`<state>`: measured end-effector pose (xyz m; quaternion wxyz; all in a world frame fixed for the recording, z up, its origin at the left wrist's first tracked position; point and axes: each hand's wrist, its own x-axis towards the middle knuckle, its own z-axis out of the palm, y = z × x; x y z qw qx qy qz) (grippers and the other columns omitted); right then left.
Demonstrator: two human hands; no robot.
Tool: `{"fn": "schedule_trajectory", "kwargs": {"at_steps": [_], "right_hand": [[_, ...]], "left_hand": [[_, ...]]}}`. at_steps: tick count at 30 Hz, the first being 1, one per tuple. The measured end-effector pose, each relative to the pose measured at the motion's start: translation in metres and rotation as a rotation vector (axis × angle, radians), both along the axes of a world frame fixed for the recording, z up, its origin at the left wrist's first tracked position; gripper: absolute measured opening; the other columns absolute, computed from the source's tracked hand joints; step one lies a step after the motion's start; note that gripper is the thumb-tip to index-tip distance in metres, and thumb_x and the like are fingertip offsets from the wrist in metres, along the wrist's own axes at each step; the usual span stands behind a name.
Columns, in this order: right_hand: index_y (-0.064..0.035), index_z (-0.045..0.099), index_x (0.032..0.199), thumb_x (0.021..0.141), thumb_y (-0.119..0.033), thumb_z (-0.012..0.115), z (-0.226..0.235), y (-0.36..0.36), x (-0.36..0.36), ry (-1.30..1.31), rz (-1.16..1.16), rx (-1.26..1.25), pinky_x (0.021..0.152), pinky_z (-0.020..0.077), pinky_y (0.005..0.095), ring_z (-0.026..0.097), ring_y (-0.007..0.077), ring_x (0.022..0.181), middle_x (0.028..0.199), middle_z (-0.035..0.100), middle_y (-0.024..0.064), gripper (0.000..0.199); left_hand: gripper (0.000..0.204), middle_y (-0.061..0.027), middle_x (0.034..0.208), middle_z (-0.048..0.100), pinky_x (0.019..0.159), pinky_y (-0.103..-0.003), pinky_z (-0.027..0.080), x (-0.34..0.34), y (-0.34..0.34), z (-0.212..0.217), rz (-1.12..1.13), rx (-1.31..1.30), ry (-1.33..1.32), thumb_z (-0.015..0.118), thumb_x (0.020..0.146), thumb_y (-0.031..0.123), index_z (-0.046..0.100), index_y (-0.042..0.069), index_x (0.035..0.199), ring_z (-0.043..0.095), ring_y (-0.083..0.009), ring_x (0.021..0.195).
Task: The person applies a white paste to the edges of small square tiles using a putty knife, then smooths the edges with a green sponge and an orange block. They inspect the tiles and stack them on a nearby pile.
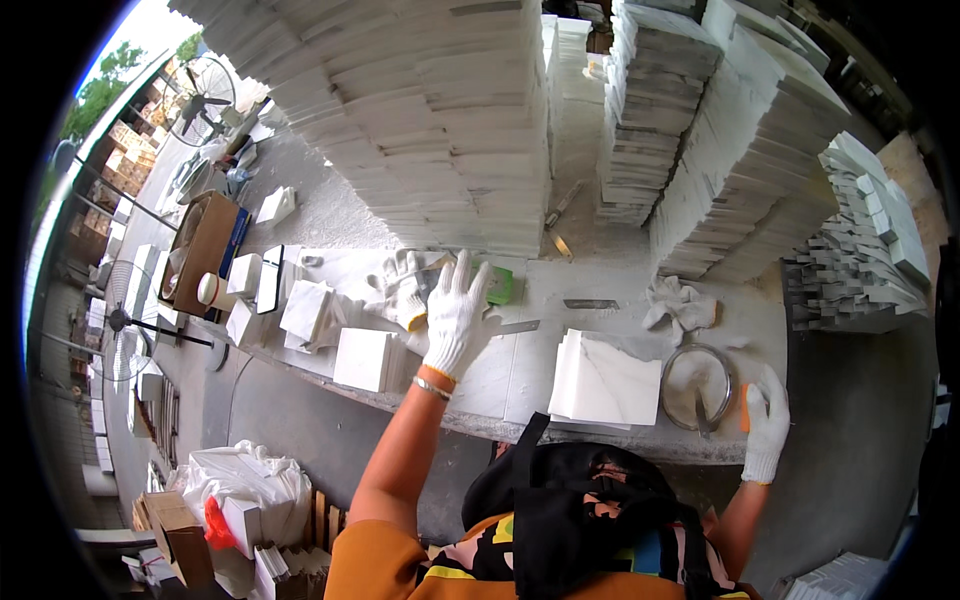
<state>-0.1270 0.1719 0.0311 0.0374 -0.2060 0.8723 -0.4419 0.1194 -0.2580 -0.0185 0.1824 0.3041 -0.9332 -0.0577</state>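
Observation:
My left hand (458, 305), in a white knit glove, reaches over the white work table with its fingers stretched out. Beside its fingertips lies a small green block (502, 285), and a loose white glove (398, 285) rests just to its left. At the table's right edge, my gloved right hand (768, 425) is closed on an orange block (744, 408), only partly visible. Left of that hand stands a round metal bowl (668, 392) with whitish contents and a spatula-like tool (702, 412) in it. A stack of white veined tiles (605, 380) sits beside the bowl.
Flat grey metal strips (590, 304) and another pair of gloves (682, 306) lie on the table (530, 375). White tile stacks (365, 360) stand at its left. Tall slab piles (420, 130) rise behind, more (760, 170) at right. Standing fans (120, 320) are far left.

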Motion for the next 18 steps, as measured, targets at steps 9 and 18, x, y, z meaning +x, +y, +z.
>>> {"fn": "schedule_trajectory", "kwargs": {"at_steps": [9,18], "right_hand": [[0.0018,0.059,0.136,0.097,-0.012,0.064,0.052,-0.022,0.024,0.039,0.008,-0.097,0.101,0.0476,0.0341,0.062,0.0208,0.114,0.129,0.065,0.0138,0.042],[-0.0014,0.061,0.135,0.084,-0.014,0.076,0.109,-0.08,0.046,0.272,0.426,-0.226,0.1,0.0498,0.0401,0.06,0.0302,0.122,0.133,0.062,0.0165,0.055]], "left_hand": [[0.068,-0.0196,0.12,0.064,0.097,-0.047,0.049,-0.024,-0.061,0.021,-0.197,0.112,-0.251,0.077,0.07,0.015,0.058,0.01,0.134,0.06,-0.0395,0.114],[0.082,-0.0195,0.122,0.064,0.097,-0.044,0.052,-0.041,0.038,0.16,-0.561,0.389,0.154,0.085,0.069,0.02,0.052,0.007,0.142,0.063,-0.039,0.111]]}}
